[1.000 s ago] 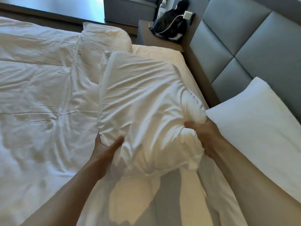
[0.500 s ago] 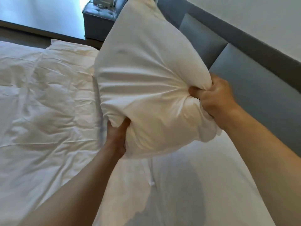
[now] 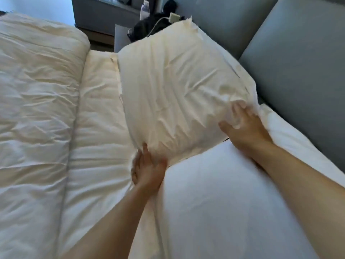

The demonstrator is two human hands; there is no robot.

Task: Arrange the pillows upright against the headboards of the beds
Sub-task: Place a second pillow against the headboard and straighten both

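Observation:
A cream-white pillow point(image 3: 173, 94) stands tilted back against the grey padded headboard point(image 3: 298, 62), its lower edge resting on the bed and partly on a second white pillow point(image 3: 224, 193) that lies flat in front of me. My left hand point(image 3: 147, 169) is at the standing pillow's lower left corner, fingers spread and blurred, thumb touching the fabric. My right hand point(image 3: 242, 126) is on the lower right corner, with bunched pillowcase between thumb and fingers.
A rumpled white duvet point(image 3: 37, 109) covers the left of the bed. Beyond the pillow stands a nightstand point(image 3: 121, 38) with a black bag point(image 3: 149, 27), a white charger point(image 3: 173, 16) and a bottle point(image 3: 144, 10). A grey bench point(image 3: 104, 14) is further back.
The pillow was lifted off the bed, raised in the air, then brought down against the headboard. My left hand has loosened from its grip on the lower corner.

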